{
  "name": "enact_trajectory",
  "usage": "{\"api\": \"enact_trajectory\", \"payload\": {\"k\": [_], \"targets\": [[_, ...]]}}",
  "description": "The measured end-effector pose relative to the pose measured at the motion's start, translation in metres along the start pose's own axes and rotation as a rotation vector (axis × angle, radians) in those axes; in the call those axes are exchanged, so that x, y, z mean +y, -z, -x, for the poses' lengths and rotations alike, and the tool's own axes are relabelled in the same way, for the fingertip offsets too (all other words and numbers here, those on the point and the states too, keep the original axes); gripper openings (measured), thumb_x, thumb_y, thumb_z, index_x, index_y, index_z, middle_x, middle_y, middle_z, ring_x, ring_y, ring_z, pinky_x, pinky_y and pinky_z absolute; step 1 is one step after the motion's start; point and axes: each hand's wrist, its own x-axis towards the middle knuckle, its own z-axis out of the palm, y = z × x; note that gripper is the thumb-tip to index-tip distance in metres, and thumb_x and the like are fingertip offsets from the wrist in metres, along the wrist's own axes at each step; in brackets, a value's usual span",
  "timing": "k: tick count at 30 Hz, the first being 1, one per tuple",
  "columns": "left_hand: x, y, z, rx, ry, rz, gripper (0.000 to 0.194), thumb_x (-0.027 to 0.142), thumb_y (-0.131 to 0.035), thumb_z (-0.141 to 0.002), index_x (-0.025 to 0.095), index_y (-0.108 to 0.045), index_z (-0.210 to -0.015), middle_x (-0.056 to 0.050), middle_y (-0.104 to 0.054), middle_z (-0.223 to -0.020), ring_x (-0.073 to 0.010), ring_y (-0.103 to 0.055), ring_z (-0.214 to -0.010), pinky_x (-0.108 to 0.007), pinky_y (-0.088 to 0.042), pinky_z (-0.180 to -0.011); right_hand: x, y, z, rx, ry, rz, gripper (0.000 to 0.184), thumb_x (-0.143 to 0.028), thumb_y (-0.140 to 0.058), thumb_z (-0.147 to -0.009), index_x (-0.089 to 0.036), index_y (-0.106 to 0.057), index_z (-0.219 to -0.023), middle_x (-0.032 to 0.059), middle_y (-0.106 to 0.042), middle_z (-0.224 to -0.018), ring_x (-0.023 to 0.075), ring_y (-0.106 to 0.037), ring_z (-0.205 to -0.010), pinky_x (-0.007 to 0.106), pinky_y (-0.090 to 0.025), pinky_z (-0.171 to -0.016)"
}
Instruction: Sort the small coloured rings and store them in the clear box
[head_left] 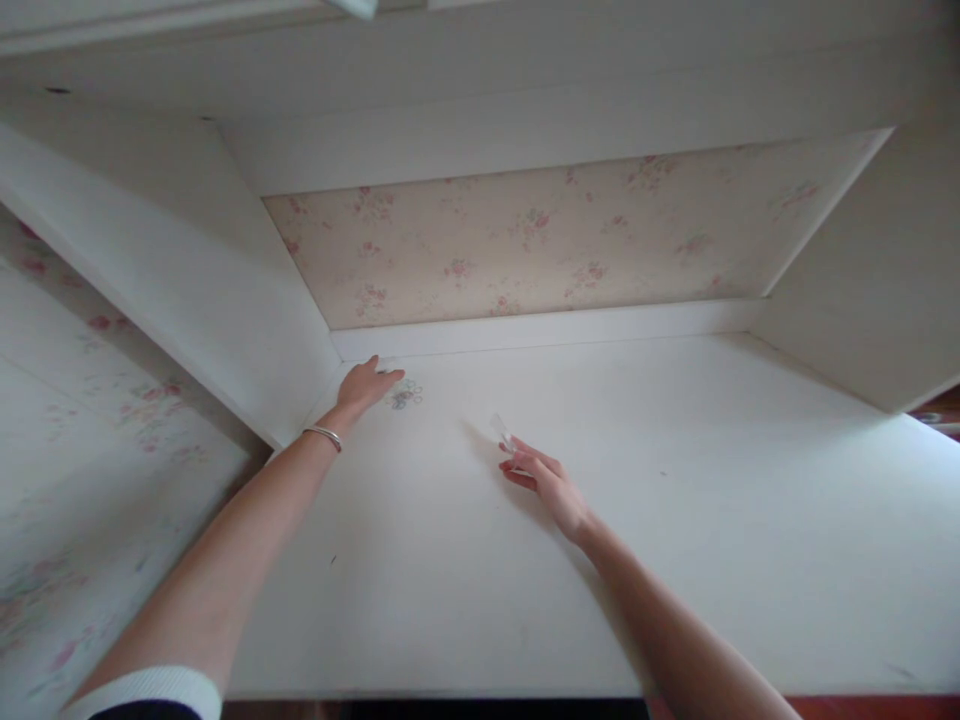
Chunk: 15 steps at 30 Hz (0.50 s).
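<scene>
My left hand (364,384) reaches to the back left corner of a white shelf board (450,560), thumb and fingers apart. Right beside its thumb lies a small cluster of thin rings or loops (406,394), greyish and partly coloured; their exact kind is too small to tell. My right hand (544,480) is closed in a pinch on a small clear piece, seemingly plastic (499,428), held just over the middle of the board. Its shadow falls to the left. A silver bangle (324,436) is on my left wrist.
White side panels stand at the left (172,230) and right (862,270). A white panel (487,90) hangs overhead, above a back wall with flowered wallpaper (540,240). A low white strip (555,328) runs along the back. A small dark mark (334,560) shows on the board.
</scene>
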Motion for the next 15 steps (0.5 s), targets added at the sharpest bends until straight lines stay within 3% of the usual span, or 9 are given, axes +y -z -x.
{"api": "enact_trajectory", "payload": {"k": [3,6,9,12,15], "targets": [[0.004,0.006,0.004,0.035,0.01,-0.092,0.087,0.058,-0.068,-0.063,0.012,-0.046,-0.133,-0.022,-0.049,-0.133,-0.0413,-0.044,-0.123,-0.047,-0.035,-0.097,0.002,0.0,-0.001,0.007,-0.013,0.001,0.042,-0.046,-0.06,-0.082,-0.026,-0.063,-0.119,0.0062,-0.058,-0.126,0.02,-0.06,-0.101,0.043,-0.045,-0.097],[0.009,0.01,0.014,0.066,0.008,0.059,0.084,0.057,-0.067,-0.066,0.016,-0.045,-0.135,-0.016,-0.056,-0.127,-0.0356,-0.05,-0.117,-0.041,-0.038,-0.093,0.005,0.0,-0.003,0.028,-0.001,0.0,0.042,-0.047,-0.059,-0.082,-0.026,-0.063,-0.118,0.0066,-0.059,-0.125,0.0198,-0.061,-0.1,0.043,-0.046,-0.096],[0.014,0.011,0.03,0.013,0.017,0.39,0.079,0.052,-0.069,-0.068,0.021,-0.043,-0.136,-0.01,-0.062,-0.118,-0.0282,-0.056,-0.109,-0.035,-0.043,-0.084,0.006,-0.001,-0.005,0.063,0.013,0.002,0.044,-0.047,-0.059,-0.081,-0.024,-0.063,-0.118,0.0077,-0.06,-0.124,0.02,-0.061,-0.1,0.043,-0.046,-0.096],[0.019,0.006,0.053,-0.121,0.04,0.798,0.067,0.045,-0.067,-0.072,0.021,-0.047,-0.131,-0.008,-0.062,-0.113,-0.022,-0.061,-0.095,-0.029,-0.046,-0.072,0.005,-0.001,-0.005,0.083,0.034,0.023,0.044,-0.048,-0.059,-0.081,-0.024,-0.063,-0.118,0.0076,-0.059,-0.126,0.0207,-0.061,-0.102,0.044,-0.045,-0.097],[0.025,-0.004,0.083,-0.282,0.066,1.196,0.055,0.037,-0.065,-0.076,0.023,-0.049,-0.127,-0.007,-0.061,-0.114,-0.0192,-0.063,-0.09,-0.028,-0.048,-0.071,0.002,-0.001,-0.004,0.109,0.079,0.108,0.046,-0.05,-0.055,-0.083,-0.024,-0.061,-0.121,0.008,-0.059,-0.125,0.0225,-0.061,-0.103,0.046,-0.045,-0.097]]}}
